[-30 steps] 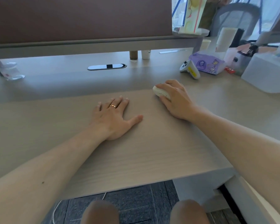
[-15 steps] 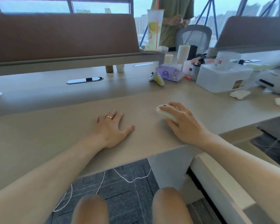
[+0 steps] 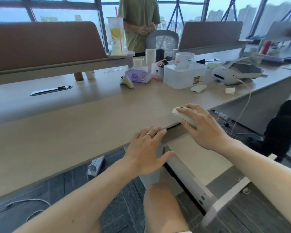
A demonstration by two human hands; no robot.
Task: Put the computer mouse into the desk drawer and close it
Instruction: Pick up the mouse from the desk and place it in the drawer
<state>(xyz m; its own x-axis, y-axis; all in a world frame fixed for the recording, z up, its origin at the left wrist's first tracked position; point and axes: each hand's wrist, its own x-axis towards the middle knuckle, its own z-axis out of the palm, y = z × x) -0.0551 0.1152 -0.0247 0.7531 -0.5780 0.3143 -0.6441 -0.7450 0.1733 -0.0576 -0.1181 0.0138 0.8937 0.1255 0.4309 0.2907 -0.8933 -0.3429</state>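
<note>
A long pale wood desk is filling most of the view, its front edge running down to the left. Below its right end, a white drawer is standing pulled out, its pale floor showing bare. The right hand is curling over the white computer mouse, fingers wrapped across its back and gripping it right at the desk's edge, above the drawer's far end. The left hand is spreading wide and flat, holding nothing; its fingertips are lying on the desk's edge and its thumb is reaching toward the drawer's near wall, though contact there is unclear. Further back on the desk, a clear plastic box is sitting well apart from the mouse, with a purple tissue pack and a small white controller to its left. A white power strip is lying on the dark floor under the desk.
</note>
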